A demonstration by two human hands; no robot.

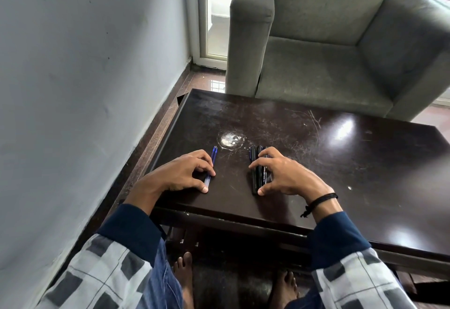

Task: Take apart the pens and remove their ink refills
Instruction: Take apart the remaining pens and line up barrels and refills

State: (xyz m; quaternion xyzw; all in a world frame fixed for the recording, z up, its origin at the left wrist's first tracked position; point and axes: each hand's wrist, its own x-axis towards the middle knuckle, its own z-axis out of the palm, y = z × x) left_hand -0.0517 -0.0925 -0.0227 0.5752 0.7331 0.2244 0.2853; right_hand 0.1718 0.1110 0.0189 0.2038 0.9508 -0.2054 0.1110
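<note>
Dark, scratched wood fills the middle of the head view: the counter (341, 162) carries all the pens near its near edge. At lower left of centre our left hand (180, 174) lies over the blue pen (213, 156), fingers curled down onto its barrel and thumb resting on the wood just beside its near end; the pen's far end pokes out beyond the knuckles. Just right of centre our right hand (287, 174) claws around a side-by-side cluster of black pens (258, 177), fingertips on top and thumb at their near ends. How many lie there we cannot tell.

We judge the task barely begun: every pen we see looks whole and no refill lies loose. The next move likely calls for lifting one pen and gripping it at both ends with two hands to twist or pull the barrel apart.

A pale ring stain (230, 139) marks the wood between the two hands' far sides. Behind the counter stands a grey armchair (316, 53), a plain wall (85, 65) fills the left, and a glazed door (214, 16) shows at upper centre.
</note>
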